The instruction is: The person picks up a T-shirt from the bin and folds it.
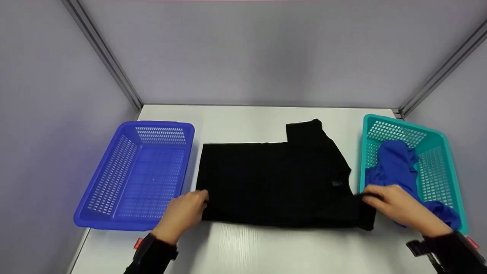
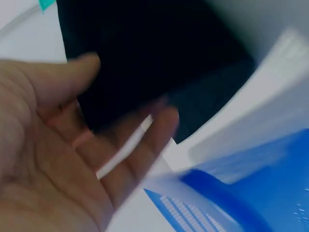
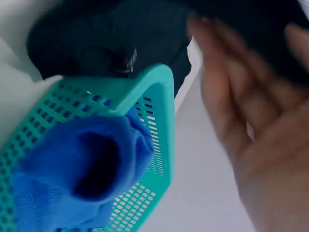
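A black garment (image 1: pixel 274 182) lies folded flat on the white table (image 1: pixel 247 247). My left hand (image 1: pixel 194 205) is at its near left corner, fingers loosely extended and touching the edge. In the left wrist view the left hand (image 2: pixel 96 121) shows an open palm with the black garment (image 2: pixel 145 48) just beyond the fingertips. My right hand (image 1: pixel 374 199) is at the near right corner, fingertips at the cloth's edge. The blurred right wrist view shows the right hand (image 3: pixel 251 72) with fingers and thumb spread apart before the black garment (image 3: pixel 120 34).
A blue plastic basket (image 1: pixel 163 125) stands left of the garment with nothing in it, its rim (image 2: pixel 251 193) close to my left hand. A teal basket (image 1: pixel 403 121) at the right holds a crumpled blue cloth (image 1: pixel 395 163). Grey panels enclose the table.
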`<control>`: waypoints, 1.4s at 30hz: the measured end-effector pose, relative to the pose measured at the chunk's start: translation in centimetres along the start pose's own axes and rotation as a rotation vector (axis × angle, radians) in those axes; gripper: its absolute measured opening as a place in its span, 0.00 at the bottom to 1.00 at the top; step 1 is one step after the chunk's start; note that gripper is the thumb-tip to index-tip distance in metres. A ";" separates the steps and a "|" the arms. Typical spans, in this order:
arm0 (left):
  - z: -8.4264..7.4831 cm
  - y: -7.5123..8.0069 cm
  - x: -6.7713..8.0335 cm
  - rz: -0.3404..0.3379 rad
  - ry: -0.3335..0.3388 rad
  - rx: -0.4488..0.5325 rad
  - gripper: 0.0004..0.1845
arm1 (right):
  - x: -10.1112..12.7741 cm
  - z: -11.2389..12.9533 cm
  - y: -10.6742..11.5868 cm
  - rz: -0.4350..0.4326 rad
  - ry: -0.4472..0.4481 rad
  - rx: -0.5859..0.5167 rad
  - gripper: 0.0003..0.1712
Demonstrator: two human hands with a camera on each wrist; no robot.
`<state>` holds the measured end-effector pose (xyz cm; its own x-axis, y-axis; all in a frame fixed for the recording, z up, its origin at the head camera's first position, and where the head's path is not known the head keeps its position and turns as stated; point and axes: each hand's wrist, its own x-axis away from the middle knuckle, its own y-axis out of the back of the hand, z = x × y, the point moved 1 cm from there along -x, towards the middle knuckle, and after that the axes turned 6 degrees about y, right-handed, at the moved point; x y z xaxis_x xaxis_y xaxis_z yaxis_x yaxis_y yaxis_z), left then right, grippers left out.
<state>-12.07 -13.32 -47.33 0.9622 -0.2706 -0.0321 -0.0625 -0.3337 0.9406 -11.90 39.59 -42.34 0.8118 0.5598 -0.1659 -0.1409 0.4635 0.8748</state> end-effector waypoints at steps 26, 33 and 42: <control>-1.2 -5.2 -8.3 0.015 0.254 -0.249 0.14 | -9.9 -4.2 -6.1 -0.222 -0.403 -0.010 0.16; -0.9 -6.8 -7.3 0.108 0.162 -0.174 0.20 | -9.3 -4.4 -9.3 -0.103 -0.456 0.043 0.10; -0.4 -7.7 -6.6 0.152 0.173 -0.147 0.24 | -9.3 -5.7 -11.9 -0.003 -0.794 -0.293 0.28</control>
<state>-17.81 -8.62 -54.27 0.9766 -0.1444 0.1592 -0.1822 -0.1627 0.9697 -20.96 32.78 -53.83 0.9542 -0.0392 0.2967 -0.1906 0.6846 0.7035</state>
